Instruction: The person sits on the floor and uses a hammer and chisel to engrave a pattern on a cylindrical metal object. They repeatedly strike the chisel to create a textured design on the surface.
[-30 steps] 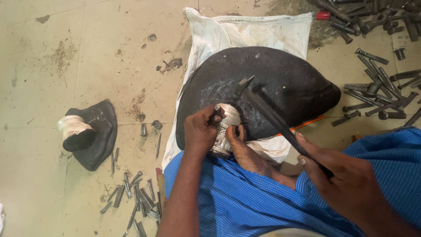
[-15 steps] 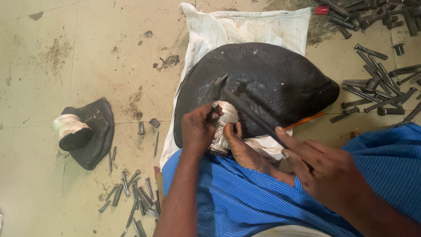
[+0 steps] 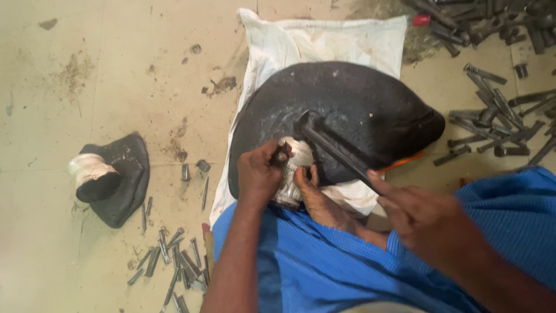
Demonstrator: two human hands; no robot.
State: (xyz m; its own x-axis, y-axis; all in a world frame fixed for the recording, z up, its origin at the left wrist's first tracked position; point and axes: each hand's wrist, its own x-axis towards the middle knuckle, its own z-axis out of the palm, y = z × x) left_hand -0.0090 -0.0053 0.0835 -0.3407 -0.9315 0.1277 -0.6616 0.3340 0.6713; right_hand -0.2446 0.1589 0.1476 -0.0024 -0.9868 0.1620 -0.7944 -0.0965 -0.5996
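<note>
The left hand (image 3: 259, 174) pinches a small dark pin against the pale metal piece (image 3: 292, 171), which sits at the near edge of the black rubber pad (image 3: 359, 110). The right hand (image 3: 425, 214), closed around a hammer (image 3: 333, 148), holds its head over the piece; judging by this, the striking is under way, with loose bolts (image 3: 174, 266) left of the pad not yet used.

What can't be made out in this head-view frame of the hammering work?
- Silvery metal piece: mostly covered by the left hand and a foot, so its shape is unclear.
- Small dark tool in the left grip: only its tip shows.
- Hammer: handle end hidden inside the right hand.
- Metal rods: cut off at the right edge.
</note>
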